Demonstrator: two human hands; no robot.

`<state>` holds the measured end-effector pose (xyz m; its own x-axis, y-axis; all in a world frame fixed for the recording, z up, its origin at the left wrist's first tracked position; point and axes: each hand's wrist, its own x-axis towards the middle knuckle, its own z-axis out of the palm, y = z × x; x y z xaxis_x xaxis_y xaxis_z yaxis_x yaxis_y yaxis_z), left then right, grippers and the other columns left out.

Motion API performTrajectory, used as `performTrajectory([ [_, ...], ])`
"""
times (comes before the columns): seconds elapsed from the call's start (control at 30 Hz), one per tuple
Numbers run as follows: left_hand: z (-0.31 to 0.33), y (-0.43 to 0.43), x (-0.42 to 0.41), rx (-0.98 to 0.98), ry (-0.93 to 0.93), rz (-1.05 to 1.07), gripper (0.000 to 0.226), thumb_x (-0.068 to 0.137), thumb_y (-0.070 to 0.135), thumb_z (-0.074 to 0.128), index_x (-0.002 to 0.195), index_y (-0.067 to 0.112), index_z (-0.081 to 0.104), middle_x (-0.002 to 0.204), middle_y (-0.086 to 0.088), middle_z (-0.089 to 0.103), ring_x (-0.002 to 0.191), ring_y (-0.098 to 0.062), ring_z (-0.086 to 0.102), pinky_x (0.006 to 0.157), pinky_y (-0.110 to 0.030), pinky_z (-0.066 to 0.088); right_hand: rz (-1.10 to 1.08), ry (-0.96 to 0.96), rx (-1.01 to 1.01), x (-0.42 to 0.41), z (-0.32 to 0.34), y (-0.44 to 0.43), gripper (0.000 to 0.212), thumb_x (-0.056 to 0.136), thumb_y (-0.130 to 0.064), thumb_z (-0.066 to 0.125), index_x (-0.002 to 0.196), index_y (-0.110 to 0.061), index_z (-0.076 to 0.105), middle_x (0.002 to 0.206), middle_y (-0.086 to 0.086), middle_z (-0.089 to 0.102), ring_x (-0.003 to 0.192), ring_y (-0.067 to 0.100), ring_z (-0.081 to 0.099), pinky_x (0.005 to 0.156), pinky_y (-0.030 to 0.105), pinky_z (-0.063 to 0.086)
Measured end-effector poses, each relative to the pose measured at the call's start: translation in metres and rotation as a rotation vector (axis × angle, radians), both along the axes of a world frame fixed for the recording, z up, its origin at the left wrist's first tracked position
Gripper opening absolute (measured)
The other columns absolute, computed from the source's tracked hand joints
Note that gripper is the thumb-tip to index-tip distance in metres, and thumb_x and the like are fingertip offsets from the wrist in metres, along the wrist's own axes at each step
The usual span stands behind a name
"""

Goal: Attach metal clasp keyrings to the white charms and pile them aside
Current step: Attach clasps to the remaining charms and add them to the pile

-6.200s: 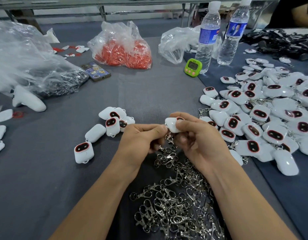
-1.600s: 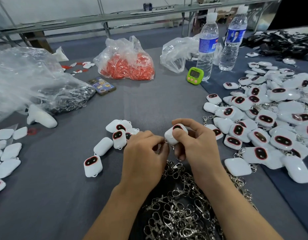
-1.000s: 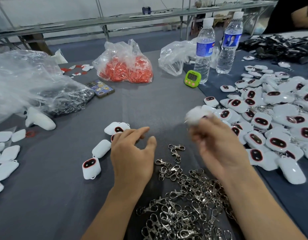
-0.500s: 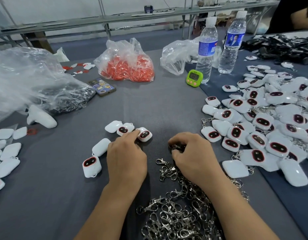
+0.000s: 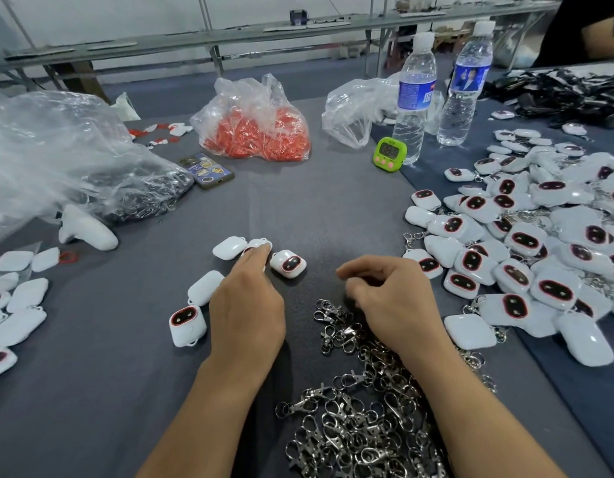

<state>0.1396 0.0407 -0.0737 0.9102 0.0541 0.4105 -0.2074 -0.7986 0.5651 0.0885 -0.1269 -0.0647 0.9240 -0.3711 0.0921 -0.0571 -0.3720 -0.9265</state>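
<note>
Left hand [image 5: 247, 305] released, fingertips resting on a loose white charm [image 5: 260, 244] on the bench [image 5: 315, 208]. Right hand [image 5: 391, 305] curled over the clasp heap [image 5: 360, 426]; grasp cannot be told. Advise isolating one clasp and presenting the charm loop-first

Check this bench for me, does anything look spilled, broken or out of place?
Nothing looks damaged or spilled. The only strays are a phone beside the bag of red pieces and one red ring loose by the charms at the left edge.
</note>
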Motion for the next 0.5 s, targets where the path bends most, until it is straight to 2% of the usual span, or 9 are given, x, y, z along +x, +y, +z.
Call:
performTrajectory([
  [0.07, 0.003, -0.001, -0.001, -0.091, -0.046, -0.014, 0.042, 0.097, 0.0, 0.049, 0.13, 0.018, 0.068, 0.12, -0.004, 0.073, 0.106, -0.027, 0.064, 0.077, -0.016, 0.031, -0.006, -0.017, 0.015, -0.001, 0.001, 0.002, 0.031, 0.086, -0.004, 0.068, 0.08, -0.034, 0.078, 0.071, -0.017, 0.075, 0.059, 0.001, 0.067, 0.058, 0.012, 0.051],
  [0.1, 0.004, -0.004, -0.004, -0.156, -0.041, -0.036, 0.039, 0.097, 0.002, 0.052, 0.127, 0.02, 0.07, 0.116, 0.0, 0.074, 0.104, -0.019, 0.065, 0.079, -0.011, 0.032, 0.0, -0.026, 0.025, 0.0, 0.002, 0.004, 0.03, 0.085, -0.005, 0.068, 0.082, -0.033, 0.079, 0.074, -0.019, 0.075, 0.063, 0.001, 0.069, 0.064, 0.015, 0.055],
  [0.17, 0.008, -0.012, -0.01, -0.345, 0.032, -0.123, 0.033, 0.095, 0.009, 0.062, 0.121, 0.026, 0.073, 0.106, 0.016, 0.075, 0.098, 0.005, 0.065, 0.082, -0.001, 0.037, 0.041, -0.042, 0.042, 0.0, 0.002, 0.01, 0.027, 0.083, -0.007, 0.071, 0.092, -0.032, 0.079, 0.082, -0.02, 0.076, 0.076, 0.001, 0.072, 0.076, 0.022, 0.059],
  [0.2, 0.009, -0.017, -0.013, -0.456, 0.078, -0.176, 0.032, 0.093, 0.011, 0.068, 0.118, 0.029, 0.075, 0.1, 0.023, 0.074, 0.094, 0.012, 0.065, 0.082, 0.001, 0.041, 0.067, -0.05, 0.025, 0.0, 0.001, 0.012, 0.029, 0.082, -0.011, 0.074, 0.099, -0.033, 0.078, 0.085, -0.02, 0.076, 0.079, 0.0, 0.072, 0.078, 0.021, 0.059],
  [0.27, 0.011, -0.025, -0.016, -0.658, 0.152, -0.258, 0.03, 0.088, 0.012, 0.076, 0.112, 0.031, 0.076, 0.095, 0.025, 0.076, 0.092, 0.01, 0.069, 0.083, -0.006, 0.05, 0.089, -0.063, -0.038, -0.002, 0.0, 0.015, 0.036, 0.079, -0.02, 0.079, 0.109, -0.04, 0.073, 0.088, -0.019, 0.076, 0.082, -0.003, 0.071, 0.075, 0.014, 0.056],
  [0.37, 0.012, -0.029, -0.014, -0.874, 0.229, -0.323, 0.032, 0.084, 0.002, 0.077, 0.099, 0.031, 0.078, 0.095, 0.012, 0.079, 0.091, -0.005, 0.075, 0.081, -0.018, 0.058, 0.094, -0.092, -0.031, -0.003, 0.0, 0.014, 0.037, 0.077, -0.028, 0.081, 0.11, -0.039, 0.072, 0.087, -0.017, 0.075, 0.079, 0.0, 0.072, 0.068, 0.013, 0.054],
  [0.43, 0.012, -0.029, -0.012, -0.925, 0.237, -0.337, 0.031, 0.082, -0.002, 0.077, 0.091, 0.027, 0.08, 0.091, 0.007, 0.079, 0.089, -0.009, 0.076, 0.078, -0.018, 0.058, 0.12, -0.116, -0.013, -0.003, 0.001, 0.015, 0.025, 0.078, -0.026, 0.081, 0.101, -0.035, 0.075, 0.082, -0.015, 0.075, 0.075, 0.004, 0.071, 0.065, 0.02, 0.056],
  [0.5, 0.01, -0.027, -0.012, -0.818, 0.199, -0.308, 0.028, 0.082, 0.003, 0.079, 0.088, 0.03, 0.08, 0.088, 0.012, 0.079, 0.087, -0.004, 0.075, 0.076, -0.015, 0.056, 0.088, -0.122, -0.016, -0.001, 0.0, 0.016, 0.015, 0.08, -0.025, 0.081, 0.092, -0.032, 0.074, 0.077, -0.012, 0.073, 0.069, 0.005, 0.068, 0.062, 0.025, 0.056],
])
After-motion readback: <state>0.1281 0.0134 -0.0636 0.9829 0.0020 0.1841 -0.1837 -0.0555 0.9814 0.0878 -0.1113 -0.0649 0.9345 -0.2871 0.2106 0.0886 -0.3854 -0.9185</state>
